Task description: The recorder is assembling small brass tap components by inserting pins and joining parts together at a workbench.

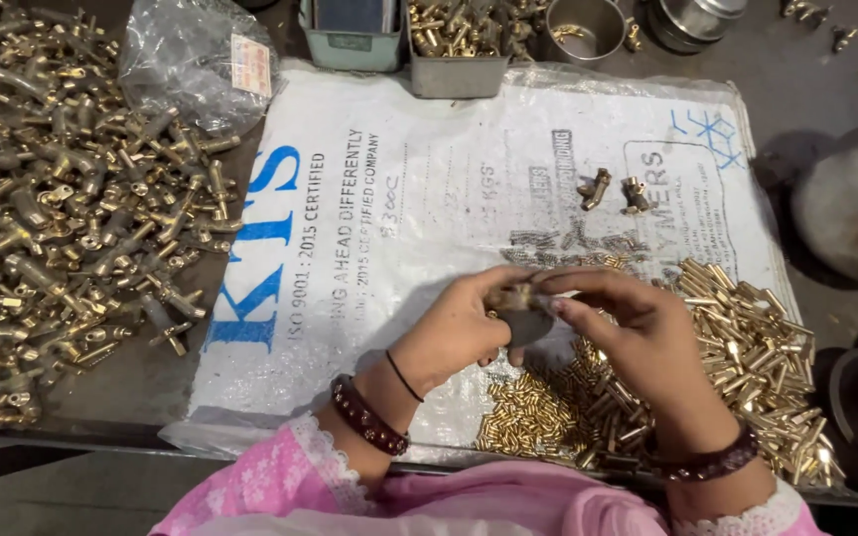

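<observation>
My left hand (459,333) and my right hand (638,333) meet over a white printed sack (369,228) spread on the work surface. Together they pinch a small brass fitting (513,296), left fingers on its left end, right fingertips on its right end. Below and to the right of my hands lies a heap of small brass pins and tubes (737,347). Two loose brass fittings (610,191) rest on the sack beyond my hands. Both wrists wear dark bracelets, with pink lace-edged sleeves below.
A large pile of brass fittings (62,199) covers the left side. A crumpled clear plastic bag (191,60) lies at top left. Metal trays (454,45) and round steel bowls (588,25) line the far edge. A grey metal vessel (851,208) stands at right.
</observation>
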